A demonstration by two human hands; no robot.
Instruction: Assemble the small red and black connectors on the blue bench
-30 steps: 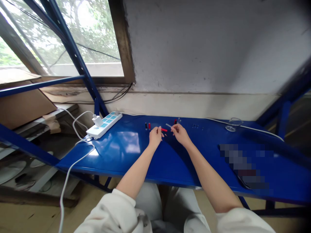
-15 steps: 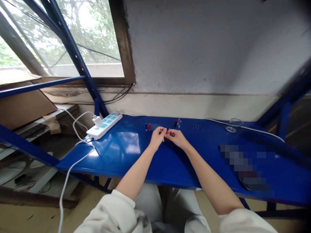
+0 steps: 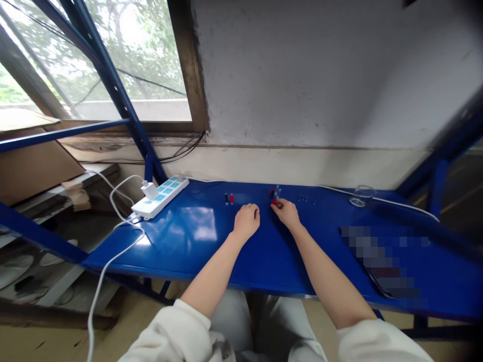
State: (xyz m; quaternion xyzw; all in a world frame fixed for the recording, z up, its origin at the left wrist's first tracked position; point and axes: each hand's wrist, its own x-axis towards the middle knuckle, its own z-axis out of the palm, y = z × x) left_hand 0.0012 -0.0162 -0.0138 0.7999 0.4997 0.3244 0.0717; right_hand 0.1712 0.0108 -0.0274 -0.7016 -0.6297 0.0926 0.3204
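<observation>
My right hand (image 3: 287,214) pinches a small red cylinder (image 3: 273,201) between its fingertips, just in front of a small group of red, black and clear tubes (image 3: 277,191). To the left, my left hand (image 3: 246,221) hangs over the blue table with its fingers curled in; whether anything is inside them is hidden. Beyond that hand stand a small black cylinder (image 3: 226,198) and a red one (image 3: 231,198), side by side, both with pale lower ends. Several tiny clear pieces (image 3: 303,197) lie on the table to the right of my right hand.
A white power strip (image 3: 160,198) with a plugged-in adapter lies at the left of the blue table (image 3: 188,256); its cable hangs over the front edge. At the back right is a clear round dish (image 3: 357,201) by a white cable. A pixelated dark object (image 3: 377,261) lies at the right.
My hands have come apart. My right hand has moved right with the red cylinder, toward the standing tubes. My left hand has dropped slightly nearer to me, its fingers curled.
</observation>
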